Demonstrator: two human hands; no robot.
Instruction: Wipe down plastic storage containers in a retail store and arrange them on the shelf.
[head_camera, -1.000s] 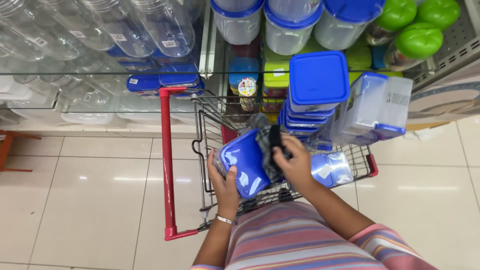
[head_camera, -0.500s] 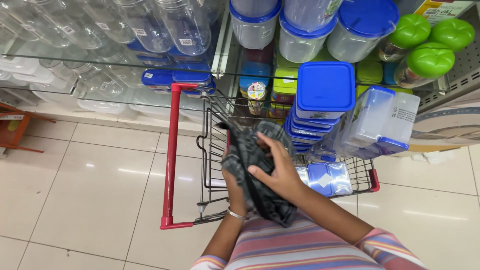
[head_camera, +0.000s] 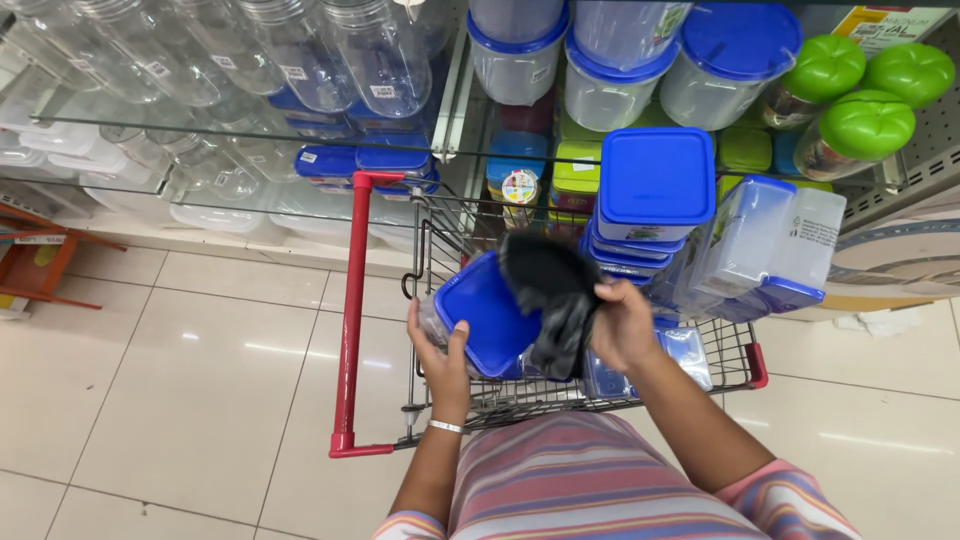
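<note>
1. my left hand (head_camera: 443, 362) has a full grip on a blue-lidded box (head_camera: 487, 318), tipped up over the cart (head_camera: 730, 355) so the lid faces me.
2. my right hand (head_camera: 622, 325) is closed on a dark cloth (head_camera: 550, 300) draped against the lid, so it lies flat on it.
3. more blue-lidded tubs (head_camera: 655, 190) are stacked at the cart's far end, next to the shelf (head_camera: 250, 150).
</note>
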